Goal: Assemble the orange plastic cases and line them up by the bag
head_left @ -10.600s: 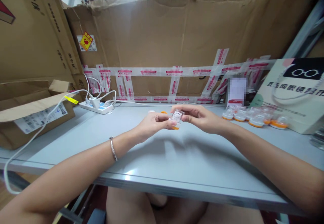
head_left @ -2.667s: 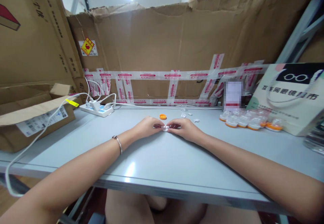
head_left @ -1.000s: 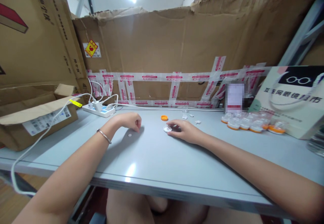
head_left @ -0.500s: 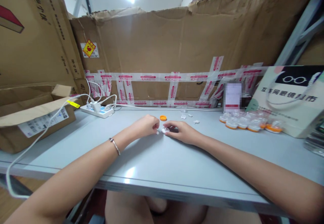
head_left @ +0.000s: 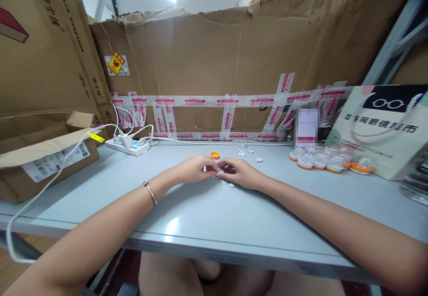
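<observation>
My left hand and my right hand meet over the middle of the table. A small white round piece is pinched between their fingertips, partly covered by them. On the tabletop just below my right hand lies a tiny white piece. An orange ring-shaped part rests right behind my fingers. Farther back to the right are small clear or white bits, too small to name, and a clear plastic piece.
At the right stand several clear domed parts with orange bases, beside a paper bag. A white power strip with plugs and an open cardboard box occupy the left. A large taped carton walls off the back.
My left hand has moved right to the white round piece at my right fingers. A tiny white piece now shows on the table below my right hand.
</observation>
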A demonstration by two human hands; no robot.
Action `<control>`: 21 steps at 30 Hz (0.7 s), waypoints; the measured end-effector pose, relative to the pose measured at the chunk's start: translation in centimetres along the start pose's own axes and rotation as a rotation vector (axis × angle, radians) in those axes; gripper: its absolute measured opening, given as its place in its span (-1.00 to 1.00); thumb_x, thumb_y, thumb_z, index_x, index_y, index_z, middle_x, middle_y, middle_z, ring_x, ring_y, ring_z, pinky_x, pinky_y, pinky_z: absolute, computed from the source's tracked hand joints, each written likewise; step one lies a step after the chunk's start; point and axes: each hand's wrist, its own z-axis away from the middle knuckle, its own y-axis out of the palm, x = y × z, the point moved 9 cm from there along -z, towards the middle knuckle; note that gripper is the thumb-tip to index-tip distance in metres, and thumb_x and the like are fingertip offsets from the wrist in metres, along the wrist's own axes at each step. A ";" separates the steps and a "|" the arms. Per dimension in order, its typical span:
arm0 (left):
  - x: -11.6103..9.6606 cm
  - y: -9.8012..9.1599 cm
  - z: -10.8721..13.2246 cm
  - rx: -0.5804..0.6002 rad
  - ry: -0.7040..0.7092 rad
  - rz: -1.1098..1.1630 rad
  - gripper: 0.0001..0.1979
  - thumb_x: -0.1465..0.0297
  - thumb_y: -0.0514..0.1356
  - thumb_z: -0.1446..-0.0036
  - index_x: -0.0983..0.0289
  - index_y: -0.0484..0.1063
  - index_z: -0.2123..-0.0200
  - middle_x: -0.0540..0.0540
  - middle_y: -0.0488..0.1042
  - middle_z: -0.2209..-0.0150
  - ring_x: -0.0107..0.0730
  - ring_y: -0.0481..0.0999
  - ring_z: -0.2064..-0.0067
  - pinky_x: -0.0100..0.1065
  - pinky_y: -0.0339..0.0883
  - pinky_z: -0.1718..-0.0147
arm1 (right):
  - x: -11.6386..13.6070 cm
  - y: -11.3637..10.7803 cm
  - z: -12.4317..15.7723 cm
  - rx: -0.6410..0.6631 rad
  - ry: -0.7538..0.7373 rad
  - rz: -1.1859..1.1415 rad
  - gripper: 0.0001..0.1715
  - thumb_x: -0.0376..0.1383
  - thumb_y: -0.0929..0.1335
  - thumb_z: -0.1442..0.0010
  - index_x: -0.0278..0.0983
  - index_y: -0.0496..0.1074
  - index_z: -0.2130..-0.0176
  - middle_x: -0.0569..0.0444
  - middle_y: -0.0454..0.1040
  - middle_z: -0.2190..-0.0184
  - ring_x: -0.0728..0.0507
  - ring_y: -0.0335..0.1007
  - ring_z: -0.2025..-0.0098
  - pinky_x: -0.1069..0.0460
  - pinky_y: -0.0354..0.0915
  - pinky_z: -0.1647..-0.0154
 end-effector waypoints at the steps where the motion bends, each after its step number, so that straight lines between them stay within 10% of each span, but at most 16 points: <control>1: -0.6 0.4 -0.1 0.010 0.051 0.030 -0.81 0.47 0.05 -0.09 0.32 0.46 0.30 0.10 0.46 0.30 -0.48 0.41 0.32 -0.48 0.24 0.31 | -0.2 -0.1 -0.1 0.001 0.004 -0.010 -0.71 -0.22 0.31 -0.03 -0.31 0.41 0.23 0.02 0.48 0.27 -0.08 0.39 0.26 0.02 0.29 0.19; 6: -2.3 2.7 -0.2 0.025 0.220 -0.027 -0.75 0.44 0.03 -0.14 0.25 0.42 0.14 0.14 0.40 0.15 -0.39 0.36 0.10 -0.42 0.22 0.10 | -1.0 -0.5 -0.2 -0.017 0.052 -0.030 -0.78 -0.34 0.31 0.03 -0.32 0.41 0.29 0.04 0.49 0.30 -0.09 0.41 0.27 0.02 0.31 0.21; 15: -4.5 4.1 0.0 0.043 0.260 -0.444 -0.74 0.43 -0.02 -0.14 0.30 0.47 0.34 0.14 0.44 0.33 -0.33 0.43 0.31 -0.35 0.29 0.29 | -1.1 -0.5 -0.2 -0.025 0.049 -0.002 -0.76 -0.38 0.30 0.05 -0.32 0.41 0.28 0.02 0.49 0.30 -0.08 0.40 0.29 0.01 0.31 0.22; 21: -0.7 0.5 -0.4 -0.134 0.029 -0.120 -0.81 0.43 0.05 -0.07 0.31 0.47 0.39 0.10 0.47 0.35 -0.44 0.43 0.32 -0.47 0.25 0.33 | -0.4 -0.5 0.0 -0.016 0.015 -0.001 -0.76 -0.28 0.30 -0.01 -0.33 0.41 0.27 0.02 0.48 0.31 -0.07 0.39 0.30 0.02 0.30 0.21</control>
